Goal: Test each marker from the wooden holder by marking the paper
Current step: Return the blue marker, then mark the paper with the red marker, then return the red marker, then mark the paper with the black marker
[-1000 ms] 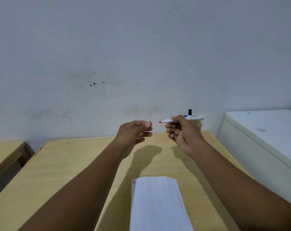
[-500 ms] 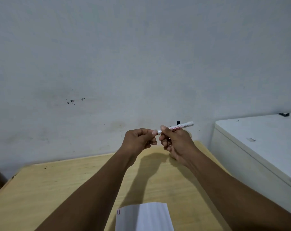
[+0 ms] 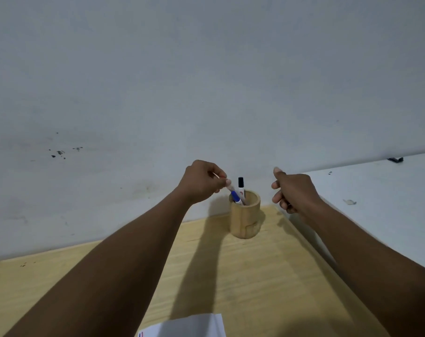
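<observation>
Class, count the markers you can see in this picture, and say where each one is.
3. A black-capped marker stands upright in the wooden holder; a blue-capped marker leans inside; the left hand holds a third at the rim. Others may be hidden.

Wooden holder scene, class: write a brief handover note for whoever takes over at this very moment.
Left hand: pinching a marker at the rim of the wooden holder; whether it is going in or coming out cannot be told.
Right hand: loosely curled beside the holder, apparently empty.
In the holder: a blue-capped marker and a black-capped marker.
Paper: at the table's near edge, with small marks at one corner.
Left: test any untested markers.
</observation>
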`<state>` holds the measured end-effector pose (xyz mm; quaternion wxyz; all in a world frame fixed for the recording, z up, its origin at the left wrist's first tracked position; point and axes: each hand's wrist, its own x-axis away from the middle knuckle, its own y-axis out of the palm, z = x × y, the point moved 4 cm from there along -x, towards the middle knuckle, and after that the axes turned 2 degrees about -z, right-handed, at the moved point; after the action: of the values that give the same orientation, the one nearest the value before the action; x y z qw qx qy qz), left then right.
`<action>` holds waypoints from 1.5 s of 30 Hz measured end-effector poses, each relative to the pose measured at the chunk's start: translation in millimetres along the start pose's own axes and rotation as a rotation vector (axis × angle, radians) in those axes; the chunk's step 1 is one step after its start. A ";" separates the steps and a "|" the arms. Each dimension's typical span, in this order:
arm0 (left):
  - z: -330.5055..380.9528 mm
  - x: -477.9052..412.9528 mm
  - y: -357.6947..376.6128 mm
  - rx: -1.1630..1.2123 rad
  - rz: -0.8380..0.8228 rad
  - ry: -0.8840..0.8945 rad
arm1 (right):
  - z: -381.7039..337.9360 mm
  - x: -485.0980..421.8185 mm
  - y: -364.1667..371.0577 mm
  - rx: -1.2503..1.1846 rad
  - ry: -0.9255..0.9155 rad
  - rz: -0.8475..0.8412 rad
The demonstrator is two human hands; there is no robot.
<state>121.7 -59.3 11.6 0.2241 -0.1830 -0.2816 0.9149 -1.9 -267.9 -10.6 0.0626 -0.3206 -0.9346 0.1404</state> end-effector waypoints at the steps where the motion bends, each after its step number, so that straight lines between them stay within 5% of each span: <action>1: 2.0 -4.2 5.8 -0.027 -0.038 0.010 | 2.4 -2.1 1.5 0.011 -0.009 -0.003; 21: 4.9 -46.1 51.8 -0.258 -0.175 -0.018 | 6.5 6.5 21.0 0.018 -0.087 -0.072; 28: 22.2 -25.9 42.2 -0.223 -0.012 0.055 | -6.1 25.8 16.4 -0.003 -0.075 -0.095; 33: 48.3 9.2 -15.7 -0.040 0.205 0.111 | -25.6 54.7 45.9 -0.247 0.110 -0.326; 38: 52.7 69.4 -69.1 0.093 0.253 0.127 | -45.2 99.5 108.1 -0.700 0.294 -0.591; 45: -4.6 160.8 -106.2 0.165 0.273 -0.005 | -45.1 153.2 181.4 -1.119 0.377 -0.527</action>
<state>22.5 103.9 37.9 0.1112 -0.1983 -0.1784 0.9573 -7.5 -26.4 -18.4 0.0815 -0.0837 -0.8868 -0.4471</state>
